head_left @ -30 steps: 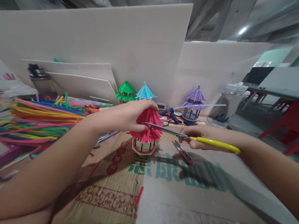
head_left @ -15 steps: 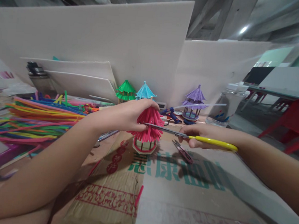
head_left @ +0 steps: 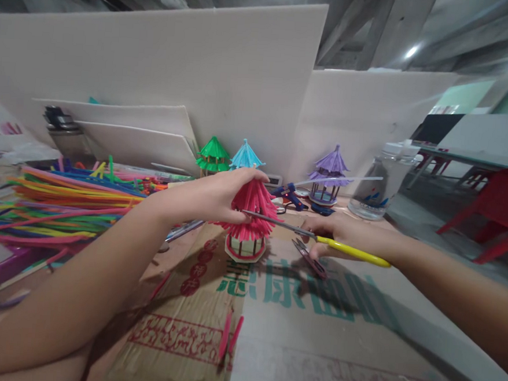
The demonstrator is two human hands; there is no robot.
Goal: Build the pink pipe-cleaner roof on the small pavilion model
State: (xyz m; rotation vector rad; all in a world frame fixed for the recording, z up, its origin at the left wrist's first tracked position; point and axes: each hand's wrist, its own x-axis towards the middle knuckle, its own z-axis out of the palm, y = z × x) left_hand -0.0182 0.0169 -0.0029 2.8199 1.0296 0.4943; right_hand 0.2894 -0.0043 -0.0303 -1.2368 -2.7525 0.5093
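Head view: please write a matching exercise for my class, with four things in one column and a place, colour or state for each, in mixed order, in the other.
Column one
1. Scissors
2. Left hand
3. Small snips
4. Pavilion nearest the clear bottle

Column two
A. Purple roof
B. Lying on the cardboard
C. Yellow handles, held in the right hand
D. Gripping the pink roof

Pairs: 1-C, 2-D, 3-B, 4-A

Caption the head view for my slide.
Left hand holds a red model pavilion; right hand holds yellow-handled scissors at its roof.
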